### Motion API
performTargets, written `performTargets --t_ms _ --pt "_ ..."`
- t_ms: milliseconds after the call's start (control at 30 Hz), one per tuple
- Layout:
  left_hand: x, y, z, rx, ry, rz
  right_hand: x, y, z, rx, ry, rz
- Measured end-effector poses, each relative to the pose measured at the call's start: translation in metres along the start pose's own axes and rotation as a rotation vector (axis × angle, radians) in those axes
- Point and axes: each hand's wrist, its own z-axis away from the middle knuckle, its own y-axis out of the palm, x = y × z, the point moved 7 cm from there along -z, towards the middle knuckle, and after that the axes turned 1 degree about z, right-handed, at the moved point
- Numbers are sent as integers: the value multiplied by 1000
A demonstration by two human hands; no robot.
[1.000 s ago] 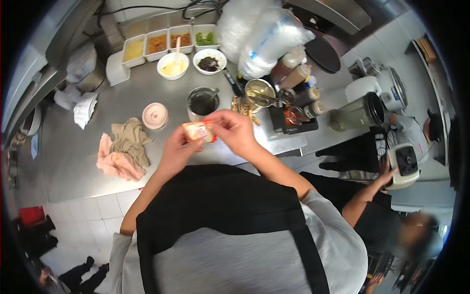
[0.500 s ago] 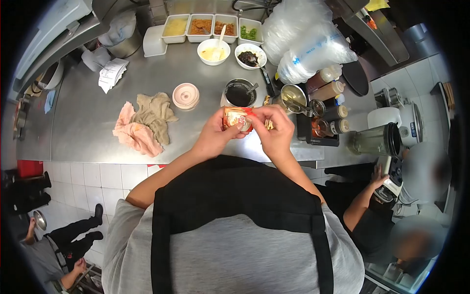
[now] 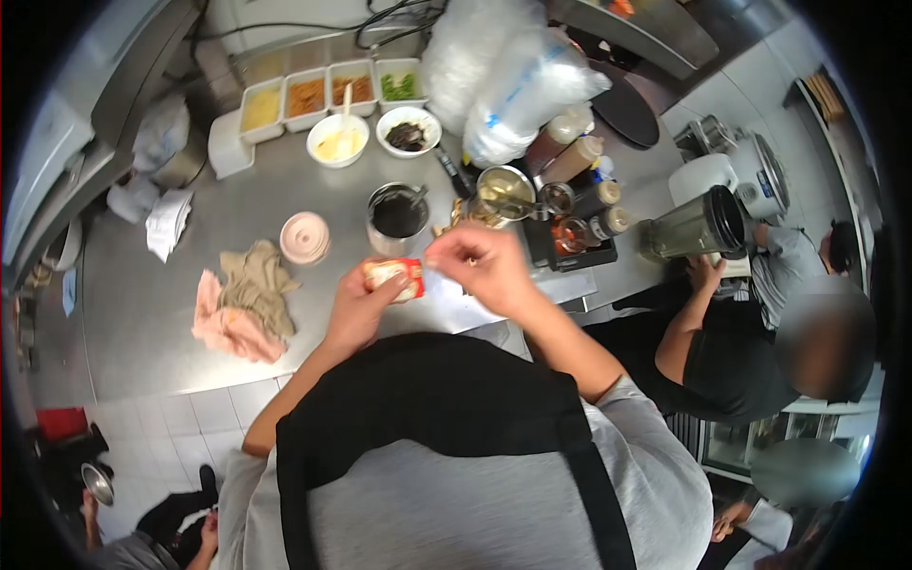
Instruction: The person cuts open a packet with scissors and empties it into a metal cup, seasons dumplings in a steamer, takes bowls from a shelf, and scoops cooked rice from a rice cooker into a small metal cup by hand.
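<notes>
A small red and white packet (image 3: 391, 279) is held in my left hand (image 3: 358, 306), thumb across its front. Just right of it, my right hand (image 3: 482, 270) has its fingers pinched together near the packet's right end; what they hold, if anything, is too small to tell. Beyond the packet stands a metal pot (image 3: 397, 217) with dark contents and a utensil in it. A pink round container (image 3: 306, 237) sits to the left on the steel counter (image 3: 142, 313).
Beige and pink cloths (image 3: 252, 299) lie at left. White bowls (image 3: 337, 141) and trays of toppings (image 3: 306, 98) line the back. Sauce bottles (image 3: 575, 157), plastic bags (image 3: 518, 85) and a blender jar (image 3: 693, 233) stand at right. Several other people are on both sides.
My right hand has moved apart from the packet, which both hands held half a second ago. The camera view has shifted. A person at right now has a hand by the blender jar.
</notes>
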Motion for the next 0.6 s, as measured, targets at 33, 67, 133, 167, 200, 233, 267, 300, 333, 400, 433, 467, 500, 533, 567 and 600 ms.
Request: performTargets --t_ms 33,67,133,167,200,233,267,300,333,400,433,467,500,533,567,600 --pt "-3 -4 0 -47 -1 26 5 -31 -4 -60 -16 5" --pt "-8 -9 2 -98 -1 51 13 -71 -10 -178 -37 64" --pt "-16 -19 8 -191 1 81 17 -160 -21 -409 -35 185" --pt "-21 -25 11 -229 5 86 20 -203 -30 -485 -13 261" --pt "-23 -32 15 -269 9 90 9 -246 -46 -534 -2 458" --pt "-22 -40 19 -310 26 92 -7 -284 -66 -580 10 655" --pt "-19 -49 24 -352 42 96 -27 -307 -90 -558 38 826" --pt "-15 -55 30 -397 58 102 -51 -326 -113 -531 66 997" --pt "-14 -55 35 -422 72 127 -84 -337 -138 -425 52 1056" --pt "-15 -55 44 -481 108 180 -154 -352 -181 -242 7 1180" --pt "-15 -53 46 -472 122 180 -171 -346 -193 -129 56 1292" --pt "-15 -52 49 -465 135 177 -172 -341 -194 -139 174 1272" --pt "-16 -51 51 -458 143 171 -170 -334 -192 -145 295 1248" --pt "-18 -47 52 -436 155 163 -175 -337 -196 -171 341 1268" --pt "-21 -44 53 -414 158 142 -181 -340 -201 -103 264 1286" --pt "-25 -40 53 -390 160 123 -186 -351 -205 -35 187 1302"
